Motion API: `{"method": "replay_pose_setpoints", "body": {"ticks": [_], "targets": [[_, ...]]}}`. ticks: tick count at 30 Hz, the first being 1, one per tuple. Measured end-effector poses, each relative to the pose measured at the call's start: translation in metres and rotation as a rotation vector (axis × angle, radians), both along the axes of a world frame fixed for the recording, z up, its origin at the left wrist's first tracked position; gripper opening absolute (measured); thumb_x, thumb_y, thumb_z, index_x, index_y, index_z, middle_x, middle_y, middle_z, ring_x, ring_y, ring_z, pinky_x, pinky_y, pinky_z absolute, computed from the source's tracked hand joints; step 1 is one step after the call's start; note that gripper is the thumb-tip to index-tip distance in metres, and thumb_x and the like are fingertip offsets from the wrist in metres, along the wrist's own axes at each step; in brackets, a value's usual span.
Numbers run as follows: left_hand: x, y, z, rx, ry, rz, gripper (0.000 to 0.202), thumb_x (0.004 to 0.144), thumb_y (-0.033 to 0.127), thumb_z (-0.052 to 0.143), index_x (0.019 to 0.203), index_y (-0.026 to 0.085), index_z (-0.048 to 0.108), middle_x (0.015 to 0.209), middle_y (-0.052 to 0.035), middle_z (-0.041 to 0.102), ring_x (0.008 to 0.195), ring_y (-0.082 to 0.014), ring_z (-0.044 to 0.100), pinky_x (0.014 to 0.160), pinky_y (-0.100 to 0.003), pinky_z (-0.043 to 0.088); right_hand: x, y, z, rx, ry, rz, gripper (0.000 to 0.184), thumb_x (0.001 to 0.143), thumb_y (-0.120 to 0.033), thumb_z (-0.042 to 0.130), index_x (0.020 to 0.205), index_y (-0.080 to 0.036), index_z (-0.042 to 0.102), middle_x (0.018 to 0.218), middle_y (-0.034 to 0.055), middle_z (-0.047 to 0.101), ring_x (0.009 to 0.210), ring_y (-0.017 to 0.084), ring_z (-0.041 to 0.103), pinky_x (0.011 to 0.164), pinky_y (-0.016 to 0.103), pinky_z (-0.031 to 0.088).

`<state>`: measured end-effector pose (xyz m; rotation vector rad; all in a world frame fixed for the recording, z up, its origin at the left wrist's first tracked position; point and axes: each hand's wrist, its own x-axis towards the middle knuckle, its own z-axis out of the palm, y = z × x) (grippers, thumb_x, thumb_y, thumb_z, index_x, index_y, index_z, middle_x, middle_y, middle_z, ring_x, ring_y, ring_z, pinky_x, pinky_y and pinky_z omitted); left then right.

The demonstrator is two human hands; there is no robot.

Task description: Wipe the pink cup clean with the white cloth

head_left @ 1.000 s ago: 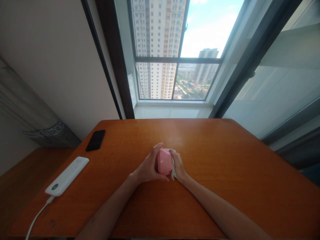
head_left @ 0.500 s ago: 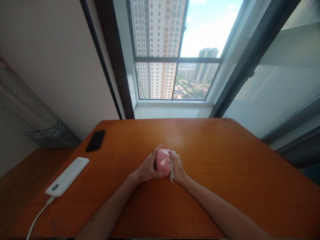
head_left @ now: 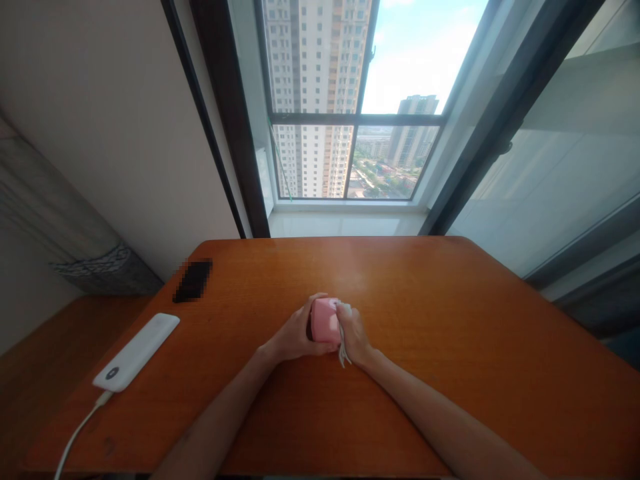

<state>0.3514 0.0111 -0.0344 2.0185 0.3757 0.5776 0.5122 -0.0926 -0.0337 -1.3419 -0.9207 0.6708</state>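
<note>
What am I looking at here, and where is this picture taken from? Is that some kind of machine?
There is no machine here: these are a person's own bare hands, filmed by a camera worn on their head, looking forward and down. The left hand and right hand together hold a small pink object, with a white cord hanging from it. On the wooden table lie a blurred dark phone and a white power bank with its cable. Ahead, a window looks onto tower blocks.

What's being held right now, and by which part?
A small pink box, held by its two sides: left hand on the left, right hand on the right, by a white cord.
</note>
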Motion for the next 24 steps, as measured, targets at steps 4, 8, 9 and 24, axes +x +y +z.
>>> {"method": "replay_pose_setpoints", "body": {"ticks": [4, 8, 9, 24], "targets": [[-0.001, 0.003, -0.006, 0.048, -0.003, 0.011, 0.135, 0.066, 0.05, 0.102, 0.172, 0.029, 0.021, 0.169, -0.0183, 0.047, 0.151, -0.0407, 0.055, 0.128, -0.058, 0.045, 0.002, 0.002, 0.001, -0.004, 0.044, 0.006, 0.071, 0.093, -0.086, 0.055, 0.069, -0.02, 0.066, 0.062, 0.0001, 0.056, 0.059, 0.016, 0.047, 0.055, 0.029, 0.04], [0.001, -0.001, -0.007, 0.209, -0.04, 0.011, 0.135, 0.061, 0.047, 0.106, 0.169, 0.027, 0.027, 0.173, -0.0214, 0.038, 0.16, -0.0436, 0.042, 0.133, -0.061, 0.037, 0.002, 0.003, -0.001, 0.024, 0.078, -0.005, 0.069, 0.095, -0.083, 0.055, 0.072, -0.019, 0.067, 0.064, 0.0002, 0.057, 0.061, 0.017, 0.048, 0.056, 0.029, 0.041], [0.002, -0.003, -0.006, 0.232, -0.061, 0.026, 0.128, 0.062, 0.045, 0.105, 0.166, 0.027, 0.031, 0.171, -0.0208, 0.041, 0.159, -0.0424, 0.043, 0.133, -0.06, 0.037, 0.002, 0.002, 0.0, 0.03, 0.065, -0.014, 0.069, 0.095, -0.083, 0.054, 0.072, -0.02, 0.067, 0.064, 0.0004, 0.057, 0.061, 0.017, 0.048, 0.057, 0.03, 0.041], [0.001, 0.006, -0.005, -0.689, -0.197, -0.153, 0.084, 0.08, 0.072, 0.077, 0.144, 0.02, 0.068, 0.133, -0.0126, 0.078, 0.129, -0.0406, 0.071, 0.114, -0.053, 0.055, 0.045, 0.003, -0.006, 0.337, -0.379, -0.06, 0.062, 0.076, -0.089, 0.065, 0.061, -0.029, 0.06, 0.057, 0.0024, 0.058, 0.056, 0.022, 0.056, 0.061, 0.042, 0.054]]}}
